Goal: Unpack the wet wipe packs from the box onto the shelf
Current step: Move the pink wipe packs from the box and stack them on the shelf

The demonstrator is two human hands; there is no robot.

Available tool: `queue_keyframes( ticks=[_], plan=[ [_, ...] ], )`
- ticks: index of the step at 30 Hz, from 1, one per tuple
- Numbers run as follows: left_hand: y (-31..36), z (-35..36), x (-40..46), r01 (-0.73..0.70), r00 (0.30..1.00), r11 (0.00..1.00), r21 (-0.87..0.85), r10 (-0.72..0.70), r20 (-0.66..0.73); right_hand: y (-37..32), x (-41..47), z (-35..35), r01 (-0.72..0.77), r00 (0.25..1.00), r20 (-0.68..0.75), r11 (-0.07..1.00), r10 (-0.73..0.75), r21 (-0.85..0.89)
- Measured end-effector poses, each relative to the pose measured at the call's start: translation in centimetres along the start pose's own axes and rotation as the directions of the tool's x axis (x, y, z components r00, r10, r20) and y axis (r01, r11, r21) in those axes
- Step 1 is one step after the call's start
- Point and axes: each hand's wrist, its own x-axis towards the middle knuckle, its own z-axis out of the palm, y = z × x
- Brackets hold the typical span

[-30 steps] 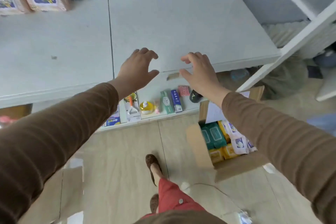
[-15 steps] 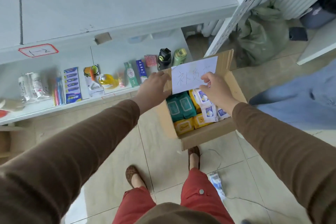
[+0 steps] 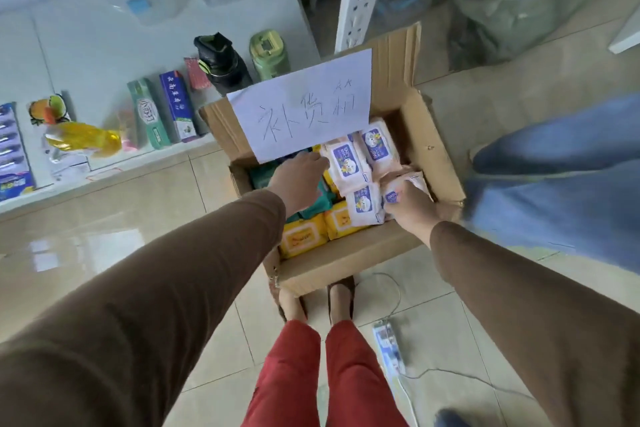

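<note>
Wet wipe packs fill the open cardboard box [image 3: 349, 253] on the tiled floor just ahead of your feet. Nearest you, along the box's front wall, lie two yellow packs [image 3: 303, 236] side by side. Behind them sit green packs [image 3: 317, 204], mostly hidden by your arm, so their number cannot be told. To the right are pink-and-white packs with blue labels; three [image 3: 348, 161] lie free.

Both your arms, in brown sleeves, reach down into the box. Your right hand [image 3: 408, 206] is at the box's right front corner, fingers curled around a fourth pink-and-white pack [image 3: 401, 184]. Your left hand [image 3: 298, 180] is palm down over the green packs, its fingers reaching forward toward the pink ones; whether they grip anything cannot be seen.

A white paper sign [image 3: 304, 107] with handwriting hangs on the box's far flap. Beyond, on the low white shelf [image 3: 104, 45], stand two toothpaste cartons, green [image 3: 149, 113] and blue [image 3: 178, 106], and two bottles, black [image 3: 223, 64] and green [image 3: 268, 54].
</note>
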Motion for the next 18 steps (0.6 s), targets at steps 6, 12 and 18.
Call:
queue_keyframes(
  ticks=[6,12,18],
  plan=[
    [1.3,4.8,10.9,-0.178,0.983,0.938,0.297,0.185,0.007,4.0,7.0,6.0,-0.153,0.982,0.113,0.988,0.148,0.035],
    [0.8,9.3,17.8,-0.305,0.938,0.789,0.533,0.346,0.024,5.3,12.2,11.3,-0.27,0.963,0.066,0.948,0.262,0.169],
    [-0.1,12.0,19.1,-0.336,0.886,0.628,0.702,0.463,0.01,4.6,13.7,14.0,-0.301,0.927,-0.199,0.948,0.317,0.106]
  ],
)
